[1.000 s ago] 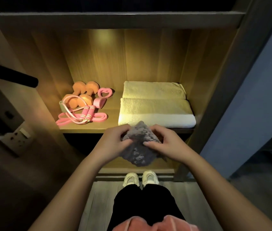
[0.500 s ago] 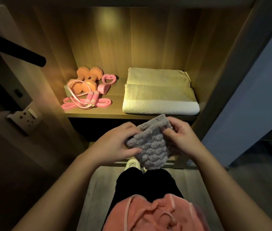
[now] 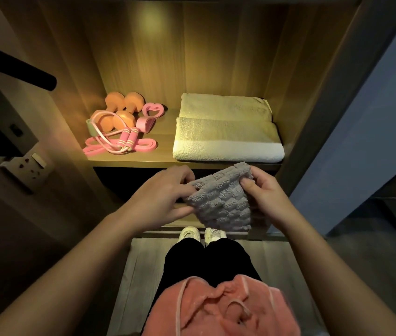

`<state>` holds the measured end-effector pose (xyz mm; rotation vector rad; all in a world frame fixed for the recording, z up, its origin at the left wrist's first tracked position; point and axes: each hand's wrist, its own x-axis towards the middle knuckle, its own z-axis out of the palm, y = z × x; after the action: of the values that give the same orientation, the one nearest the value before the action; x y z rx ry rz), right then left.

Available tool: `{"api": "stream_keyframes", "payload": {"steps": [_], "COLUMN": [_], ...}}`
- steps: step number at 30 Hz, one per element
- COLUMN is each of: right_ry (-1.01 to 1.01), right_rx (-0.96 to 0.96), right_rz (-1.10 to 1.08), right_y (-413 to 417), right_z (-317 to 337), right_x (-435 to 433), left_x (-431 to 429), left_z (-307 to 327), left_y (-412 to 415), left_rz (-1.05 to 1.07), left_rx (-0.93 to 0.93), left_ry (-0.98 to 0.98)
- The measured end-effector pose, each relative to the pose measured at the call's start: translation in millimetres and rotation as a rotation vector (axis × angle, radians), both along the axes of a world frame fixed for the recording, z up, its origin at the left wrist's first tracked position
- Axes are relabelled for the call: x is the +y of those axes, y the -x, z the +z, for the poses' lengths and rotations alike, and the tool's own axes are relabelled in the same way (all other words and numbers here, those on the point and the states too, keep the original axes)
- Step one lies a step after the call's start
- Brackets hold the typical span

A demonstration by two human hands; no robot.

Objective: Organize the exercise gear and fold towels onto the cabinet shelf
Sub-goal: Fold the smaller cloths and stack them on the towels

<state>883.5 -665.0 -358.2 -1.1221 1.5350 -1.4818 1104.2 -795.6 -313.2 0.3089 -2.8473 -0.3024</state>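
You held the small grey cloth in mid-air at the centre of the frame, just below the front edge of the lit shelf and touching nothing on it. Your left hand gripped its left edge, fingers curled over the top and thumb low against the side. Your right hand pinched the upper right corner, thumb pressed on the front face and the other fingers hidden behind the fabric. The cloth hung with its long axis running top to bottom in the frame, while the folded cream towel straight above it lay with its long axis left to right. So the cloth would probably need a quarter turn to sit square on that stack. Your right hand was the nearer of the two to the towel. The dumbbells and jump rope sat well apart in the left half of the shelf. I could not tell how many layers the cloth was folded into, since its back was out of sight. The space under the shelf was lost in shadow, and the pink cloth at the bottom of the frame was cut off by the edge.
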Motion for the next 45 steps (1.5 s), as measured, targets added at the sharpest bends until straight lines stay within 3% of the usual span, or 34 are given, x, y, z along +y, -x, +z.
{"api": "stream_keyframes", "payload": {"steps": [3,7,10,13,18,20,25,29,38,45], "right_ry": [-0.041,-0.081,-0.073,-0.067,-0.096,-0.088,-0.087,-0.101,-0.101,-0.176], "right_rx": [0.007,0.069,0.084,0.099,0.189,0.198,0.185,0.311,0.535,0.643], "right_rz": [0.009,0.072,0.055,0.065,0.180,0.212,0.155,0.155,0.130,0.229], "right_y": [2,2,6,10,6,4,8,8,6,1], "right_z": [2,8,10,13,11,8,6,6,22,25], "right_x": [-8,-19,-21,-21,-25,-26,-20,-20,-30,-43], "left_x": [13,19,16,14,16,13,9,6,-14,-19], "left_z": [6,15,17,19,33,37,34,29,20,20], "left_y": [6,12,12,10,17,20,15,13,26,30], "left_rz": [-0.116,-0.179,-0.153,-0.138,-0.233,-0.215,-0.218,-0.253,-0.133,-0.269], "left_rx": [0.138,0.167,0.113,0.015,-0.341,-0.421,-0.402,-0.347,-0.526,-0.580], "left_ry": [0.086,-0.041,-0.326,-0.476,-0.466,-0.588,-0.949,-1.159,-1.283,-1.429]}}
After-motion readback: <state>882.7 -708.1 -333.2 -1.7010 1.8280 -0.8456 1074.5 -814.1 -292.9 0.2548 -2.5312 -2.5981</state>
